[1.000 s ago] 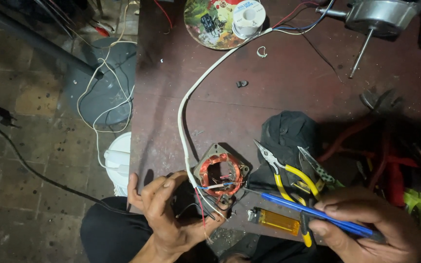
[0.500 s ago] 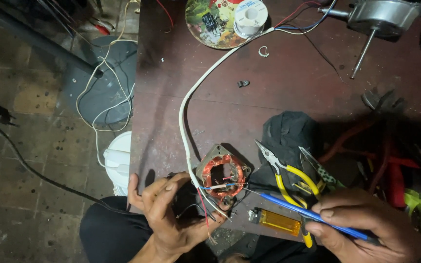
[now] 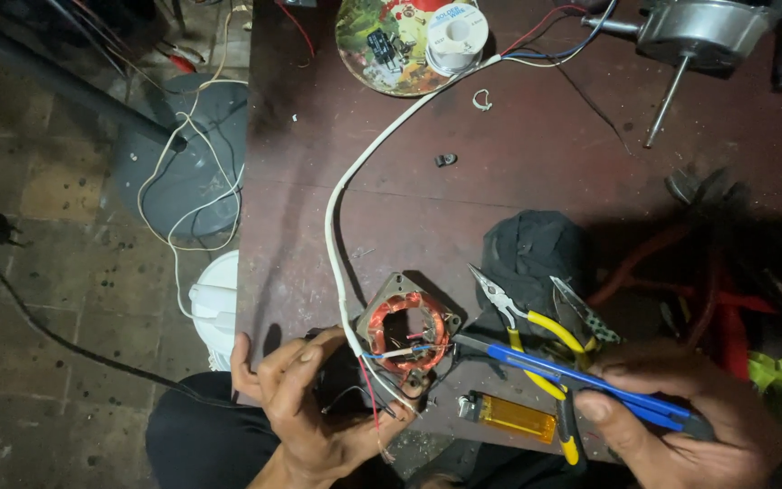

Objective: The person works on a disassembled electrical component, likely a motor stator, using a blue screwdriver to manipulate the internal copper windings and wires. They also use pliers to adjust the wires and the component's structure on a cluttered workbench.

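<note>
Open tabletop mid-frame; crowded lower right by pliers, black cloth, lighter; white cable crossing left.

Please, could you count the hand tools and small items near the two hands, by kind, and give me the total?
Soldering iron with blue handle, held in the right hand: 1
Pliers with yellow handles: 1
Stator with copper winding, at the left hand: 1
Orange lighter: 1
Black cloth: 1
Total: 5
</note>
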